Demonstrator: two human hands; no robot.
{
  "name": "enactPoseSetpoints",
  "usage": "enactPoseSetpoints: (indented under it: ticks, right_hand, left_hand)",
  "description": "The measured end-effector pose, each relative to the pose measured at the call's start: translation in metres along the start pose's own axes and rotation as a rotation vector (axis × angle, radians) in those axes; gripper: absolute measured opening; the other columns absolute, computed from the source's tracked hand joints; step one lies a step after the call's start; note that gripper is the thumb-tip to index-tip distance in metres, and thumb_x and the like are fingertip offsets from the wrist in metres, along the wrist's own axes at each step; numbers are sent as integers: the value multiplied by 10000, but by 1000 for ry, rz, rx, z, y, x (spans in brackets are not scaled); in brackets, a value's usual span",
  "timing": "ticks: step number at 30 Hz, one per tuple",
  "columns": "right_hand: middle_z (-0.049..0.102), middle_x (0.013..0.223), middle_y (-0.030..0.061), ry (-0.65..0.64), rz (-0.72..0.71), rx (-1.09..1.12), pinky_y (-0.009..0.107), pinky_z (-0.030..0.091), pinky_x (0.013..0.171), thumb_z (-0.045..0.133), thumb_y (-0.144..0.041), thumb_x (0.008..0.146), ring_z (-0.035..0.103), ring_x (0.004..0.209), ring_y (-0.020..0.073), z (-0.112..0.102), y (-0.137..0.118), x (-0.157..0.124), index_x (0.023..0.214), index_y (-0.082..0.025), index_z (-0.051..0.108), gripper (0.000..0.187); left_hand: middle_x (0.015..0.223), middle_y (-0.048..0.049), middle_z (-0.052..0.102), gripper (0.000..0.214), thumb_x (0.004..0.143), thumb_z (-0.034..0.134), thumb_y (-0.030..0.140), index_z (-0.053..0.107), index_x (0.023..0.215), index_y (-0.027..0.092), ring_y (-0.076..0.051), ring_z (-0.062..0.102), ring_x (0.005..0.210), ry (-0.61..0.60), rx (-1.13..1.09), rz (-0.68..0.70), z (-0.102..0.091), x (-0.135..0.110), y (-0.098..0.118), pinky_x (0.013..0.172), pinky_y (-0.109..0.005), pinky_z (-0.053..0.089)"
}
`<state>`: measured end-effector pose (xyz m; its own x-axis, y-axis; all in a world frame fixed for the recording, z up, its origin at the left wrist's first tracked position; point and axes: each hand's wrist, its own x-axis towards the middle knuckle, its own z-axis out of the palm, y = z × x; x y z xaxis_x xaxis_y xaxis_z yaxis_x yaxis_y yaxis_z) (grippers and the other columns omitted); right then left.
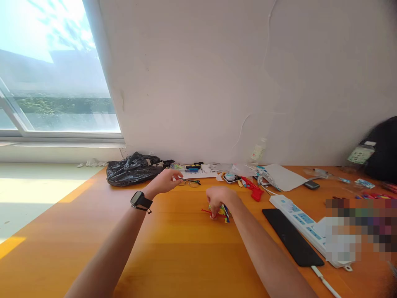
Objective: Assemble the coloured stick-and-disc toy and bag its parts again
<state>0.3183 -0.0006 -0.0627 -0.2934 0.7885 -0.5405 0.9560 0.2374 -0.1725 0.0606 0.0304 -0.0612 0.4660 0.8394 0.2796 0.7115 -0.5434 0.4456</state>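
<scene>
My left hand (169,181) is over the far part of the table, its fingers loosely curved and apart. Just beyond its fingertips lies a pair of glasses (192,182); I cannot tell whether the hand touches them. My right hand (219,198) points down, fingers pinched together at a small heap of colourful limp pieces (226,213), red, yellow, green and blue. A thin red piece (205,211) sticks out to the left of its fingertips and seems to be pinched there. Part of the heap is hidden behind my right hand and wrist.
A black plastic bag (133,169) lies by the wall at the left. Right of my hands are a red plastic object (254,191), a black phone (291,236) on a white cable and a white power strip (305,223). White paper (283,176) lies further back.
</scene>
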Motion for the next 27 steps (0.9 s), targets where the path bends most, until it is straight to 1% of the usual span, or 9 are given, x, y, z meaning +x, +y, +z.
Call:
enactPoseSetpoints:
  ticks: [4, 6, 9, 10, 12, 14, 18, 22, 27]
  right_hand:
    - [682, 542, 48, 46, -63, 33, 258, 430, 470, 988, -285, 391, 636, 498, 192, -1, 2, 1, 478, -177, 653, 363]
    - [703, 577, 49, 84, -141, 75, 244, 428, 482, 945, -297, 517, 654, 542, 185, -6, 7, -2, 536, -178, 686, 286]
    - [776, 784, 54, 179, -293, 189, 228, 473, 563, 771, -348, 799, 700, 691, 168, -16, 12, -12, 769, -189, 742, 164]
    - [781, 845, 56, 235, -357, 269, 227, 491, 597, 709, -365, 868, 705, 730, 162, -19, 12, -15, 844, -189, 733, 179]
    - [767, 896, 61, 356, -484, 485, 238, 517, 640, 630, -420, 948, 704, 755, 158, -23, 9, -22, 951, -184, 692, 244]
    - [740, 858, 55, 451, -574, 701, 256, 535, 654, 614, -491, 969, 688, 726, 156, -26, 3, -27, 988, -180, 653, 314]
    - [715, 847, 42, 513, -642, 921, 273, 552, 706, 600, -535, 983, 673, 731, 147, -27, -9, -32, 1004, -192, 619, 344]
    - [715, 835, 49, 488, -644, 968, 276, 551, 721, 587, -437, 995, 684, 751, 159, -27, -15, -35, 1003, -191, 621, 249]
    - [695, 767, 21, 534, -612, 907, 262, 525, 694, 521, -302, 991, 657, 701, 151, -23, -18, -37, 947, -210, 619, 141]
  left_hand:
    - [935, -75, 777, 365, 922, 593, 456, 743, 1125, 192, -229, 691, 807, -27, -35, 20, -7, -2, 11, 709, -304, 504]
    - [927, -76, 767, 365, 942, 566, 480, 735, 1079, 186, -229, 686, 807, -33, -55, 19, -11, -4, 17, 712, -309, 503]
    - [898, -68, 754, 401, 989, 493, 513, 727, 964, 189, -218, 671, 791, -60, -81, 40, -18, -8, 31, 697, -303, 494]
    - [899, -69, 751, 421, 1004, 468, 516, 727, 980, 186, -213, 667, 781, -67, -93, 55, -20, -9, 38, 688, -300, 492]
    - [919, -64, 752, 432, 1026, 442, 514, 711, 1128, 191, -205, 670, 786, -58, -151, 102, -23, -12, 53, 698, -293, 500]
    - [1020, -64, 763, 413, 1026, 483, 494, 668, 1262, 209, -205, 694, 872, -33, -252, 183, -25, -14, 68, 746, -281, 515]
    - [1028, -51, 767, 303, 1034, 511, 410, 670, 1205, 217, -186, 685, 861, 72, -290, 281, -25, -18, 88, 739, -274, 501]
    - [975, -56, 745, 207, 1027, 512, 346, 657, 1076, 207, -184, 643, 834, 173, -170, 300, -23, -20, 92, 750, -296, 478]
    - [935, -40, 711, 76, 1006, 505, 246, 572, 978, 224, -195, 609, 851, 212, -126, 310, -12, -19, 93, 774, -316, 452]
